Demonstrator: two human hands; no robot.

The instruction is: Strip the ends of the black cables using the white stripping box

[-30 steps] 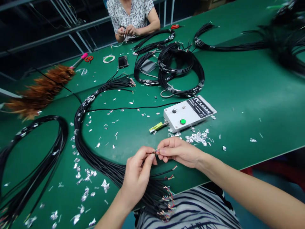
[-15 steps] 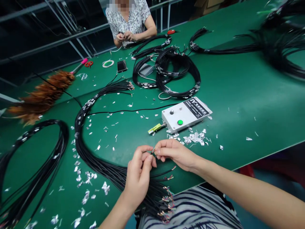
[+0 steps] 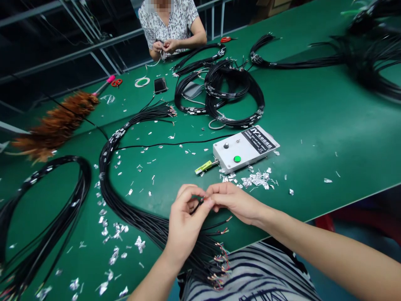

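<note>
The left hand (image 3: 183, 223) and right hand (image 3: 236, 202) meet fingertip to fingertip at the near edge of the table (image 3: 313, 125). Both pinch narrowly on the end of one black cable (image 3: 197, 206). The cable's tip sits at the touching point, so neither hand is nearer. Its long axis runs from the fingertips toward 5 o'clock, under the left palm, into the cable bundle (image 3: 131, 213), whose stripped ends hang over the table edge at 6 o'clock.

The bundle sweeps away toward 10 o'clock and curls back to 12. Just beyond the hands, at 1 o'clock, lies one white control box (image 3: 250, 144) with one green button (image 3: 237, 159) and one knob. A heap of foil scraps (image 3: 257, 179) lies between box and right hand (loose bits also scatter toward 9 o'clock).

There is one feather duster (image 3: 56, 123) at 10 o'clock and one phone (image 3: 160, 85) at 12. A co-worker's two hands (image 3: 164, 45) are together at 12 o'clock, well apart.
</note>
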